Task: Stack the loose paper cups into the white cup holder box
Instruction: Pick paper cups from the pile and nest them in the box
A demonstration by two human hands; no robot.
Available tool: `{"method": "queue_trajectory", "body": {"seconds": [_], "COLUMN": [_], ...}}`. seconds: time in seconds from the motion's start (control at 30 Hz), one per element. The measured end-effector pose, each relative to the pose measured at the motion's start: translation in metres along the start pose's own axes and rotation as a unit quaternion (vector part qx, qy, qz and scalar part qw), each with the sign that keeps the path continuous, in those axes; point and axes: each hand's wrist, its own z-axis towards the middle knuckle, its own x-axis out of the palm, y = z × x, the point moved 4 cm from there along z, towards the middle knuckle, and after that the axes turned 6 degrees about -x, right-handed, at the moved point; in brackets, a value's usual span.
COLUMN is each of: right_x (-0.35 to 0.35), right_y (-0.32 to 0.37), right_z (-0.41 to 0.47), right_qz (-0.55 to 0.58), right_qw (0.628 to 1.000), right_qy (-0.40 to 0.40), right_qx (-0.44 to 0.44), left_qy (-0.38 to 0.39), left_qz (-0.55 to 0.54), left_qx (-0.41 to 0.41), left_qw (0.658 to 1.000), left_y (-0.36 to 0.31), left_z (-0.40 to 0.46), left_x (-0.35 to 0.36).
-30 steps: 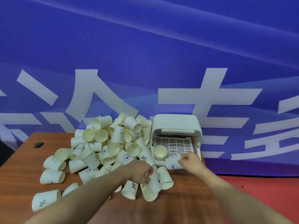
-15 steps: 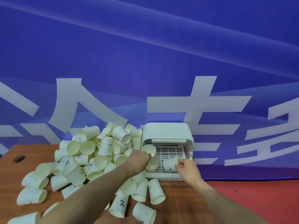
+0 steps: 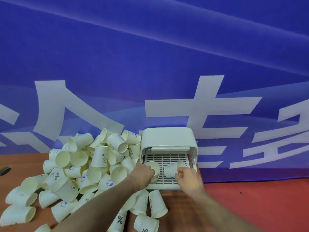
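Head view: white box (image 3: 168,139) sits on the table's (image 3: 184,215) far right edge, against the blue banner (image 3: 150,56), open front facing the camera, slotted tray (image 3: 168,158) visible inside. Left hand (image 3: 142,172) grips an upright cup (image 3: 153,165) at the tray's left side, atop a short nested stack (image 3: 154,179). Right hand (image 3: 188,177) pinches a tilted cup (image 3: 173,169) over the tray's right side, mouth pointing away. Loose cups (image 3: 80,164) heaped left of the box, touching it; more lie scattered near the forearms. Red floor (image 3: 259,198) at right.
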Motion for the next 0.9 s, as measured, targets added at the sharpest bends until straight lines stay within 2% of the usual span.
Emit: {"method": "queue_trajectory", "body": {"seconds": [0.23,0.5,0.57,0.7,0.9], "right_x": [-0.008,0.005,0.012,0.023,0.044], "right_y": [0.031,0.075,0.085,0.093,0.093], "right_z": [-0.007,-0.001,0.002,0.015,0.02], "right_qz": [-0.095,-0.198,-0.257,-0.318,-0.362], "right_qw": [0.989,0.945,0.929,0.913,0.894], "right_qy": [-0.014,-0.009,0.029,0.03,0.109], "right_qx": [-0.109,-0.26,-0.265,-0.253,-0.242], "left_qy": [-0.004,-0.009,-0.017,-0.031,-0.039], "left_qz": [-0.038,-0.077,-0.086,-0.11,-0.111], "left_qx": [-0.04,-0.108,-0.114,-0.117,-0.113], "left_qw": [0.998,0.991,0.99,0.987,0.987], "left_y": [0.018,0.055,0.065,0.079,0.092], "left_z": [-0.014,-0.048,-0.054,-0.058,-0.056], "left_x": [0.011,0.028,0.031,0.036,0.043]}}
